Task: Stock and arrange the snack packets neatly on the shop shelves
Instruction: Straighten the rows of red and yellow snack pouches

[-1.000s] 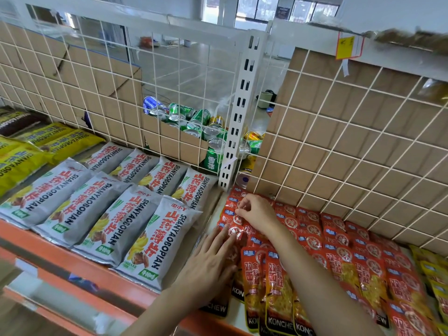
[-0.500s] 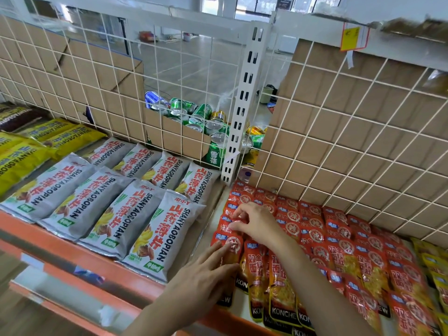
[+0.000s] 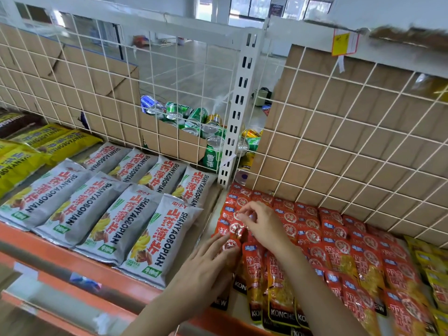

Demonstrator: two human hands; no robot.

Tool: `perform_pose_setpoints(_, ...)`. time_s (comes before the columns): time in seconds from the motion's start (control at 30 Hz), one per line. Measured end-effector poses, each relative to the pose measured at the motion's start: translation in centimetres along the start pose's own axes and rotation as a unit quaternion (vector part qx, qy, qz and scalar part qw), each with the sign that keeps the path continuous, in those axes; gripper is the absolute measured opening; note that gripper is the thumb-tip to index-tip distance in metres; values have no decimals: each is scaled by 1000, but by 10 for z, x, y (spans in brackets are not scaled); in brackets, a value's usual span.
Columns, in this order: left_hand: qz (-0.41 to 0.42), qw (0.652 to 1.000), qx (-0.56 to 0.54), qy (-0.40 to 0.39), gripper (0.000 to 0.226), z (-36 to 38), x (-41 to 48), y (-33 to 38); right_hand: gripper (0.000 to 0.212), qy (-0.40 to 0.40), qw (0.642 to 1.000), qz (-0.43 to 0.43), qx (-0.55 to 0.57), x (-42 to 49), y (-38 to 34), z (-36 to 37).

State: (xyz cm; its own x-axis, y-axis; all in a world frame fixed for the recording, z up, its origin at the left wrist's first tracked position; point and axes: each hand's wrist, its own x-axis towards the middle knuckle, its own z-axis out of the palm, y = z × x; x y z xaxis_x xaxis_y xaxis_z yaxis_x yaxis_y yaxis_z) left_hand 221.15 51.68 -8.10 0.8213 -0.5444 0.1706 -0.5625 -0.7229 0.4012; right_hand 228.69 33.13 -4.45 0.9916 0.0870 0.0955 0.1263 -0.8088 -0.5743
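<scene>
Packets: your red snack packets (image 3: 315,236) lie in overlapping rows on the right bay, just beside the grey packets (image 3: 101,214).
Right hand (image 3: 264,226): pinches one packet's top seam in the leftmost column.
Left hand (image 3: 208,265): flat, fingers straight, pressing that column's front.
Feel: likely light, crinkly, slick foil; take the seam, not the soft belly.

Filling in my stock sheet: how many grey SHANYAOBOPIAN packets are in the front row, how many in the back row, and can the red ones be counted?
Front-row grey packets: 4
Back-row grey packets: 4
red packets: no count, they overlap too much to tell
Total grey: 8
</scene>
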Motion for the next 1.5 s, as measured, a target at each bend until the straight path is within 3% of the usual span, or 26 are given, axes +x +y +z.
perform_pose_setpoints(0.2, -128, 974, -185, 31, 61, 0, 48, 1, 24, 37, 999, 26, -20, -12, 11, -9)
perform_pose_setpoints(0.33, -153, 954, -255, 49, 67, -2, 77, -1, 32, 30, 998, 45, -37, -21, 16, -14)
perform_pose_setpoints(0.53, -139, 983, -109, -52, 67, 7, 93, -11, 50, -27, 992, 66, -103, -33, 17, -19)
perform_pose_setpoints(0.77, -130, 989, -63, -45, 67, 11, 91, -11, 61, -76, 986, 70, -134, -52, 11, -21)
perform_pose_setpoints(0.93, -120, 991, -40, -44, 66, 7, 91, -11, 107, -130, 965, 81, -212, -65, 1, -15)
perform_pose_setpoints(1.03, -113, 992, -39, -35, 63, 7, 92, -12, 93, -109, 965, 80, -226, -72, -2, -5)
perform_pose_setpoints(1.37, -80, 996, -38, -26, 70, 9, 87, -16, 88, -73, 979, 78, -174, -79, 3, -2)
perform_pose_setpoints(1.5, -72, 997, -22, -25, 60, 8, 85, -14, 61, -72, 981, 76, -161, -80, 7, -6)
